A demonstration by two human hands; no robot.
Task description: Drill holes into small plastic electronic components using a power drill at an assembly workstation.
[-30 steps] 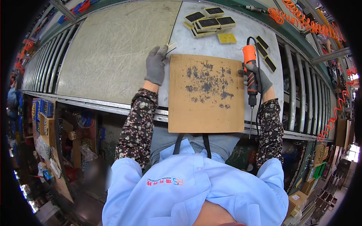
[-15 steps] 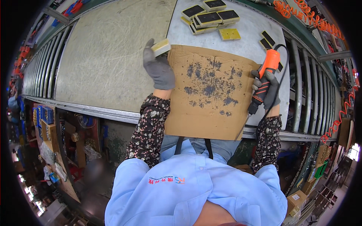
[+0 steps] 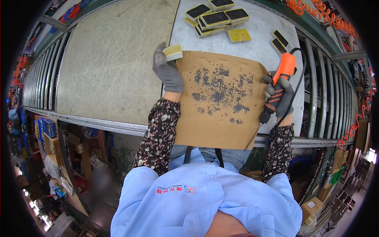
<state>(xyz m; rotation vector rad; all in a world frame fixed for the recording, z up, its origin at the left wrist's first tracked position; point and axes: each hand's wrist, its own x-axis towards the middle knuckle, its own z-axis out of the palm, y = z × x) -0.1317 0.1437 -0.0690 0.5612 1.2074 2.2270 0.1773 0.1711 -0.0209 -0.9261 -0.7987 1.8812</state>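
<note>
My left hand (image 3: 169, 71), in a grey glove, holds a small yellow-topped block (image 3: 173, 52) with whitish sides by its left end. The block is at the upper left corner of a brown cardboard sheet (image 3: 221, 132) with dark smudges. My right hand (image 3: 282, 94), also gloved in grey, is wrapped round an orange and black electric screwdriver (image 3: 283, 71) over the sheet's right edge. Its long thin bit (image 3: 252, 137) points down toward my body, and a black cord runs from its top.
A pile of black-topped yellow blocks (image 3: 215, 19) lies on the metal table's far side. One block (image 3: 239, 35) shows its yellow face. Several dark pieces (image 3: 279, 40) lie to the right. Roller conveyors (image 3: 321, 91) flank the table; coiled orange air hoses (image 3: 335, 23) hang at far right.
My left hand has moved slightly right and nearer with the block. The screwdriver has shifted a little, its bit tip now lower and further left.
</note>
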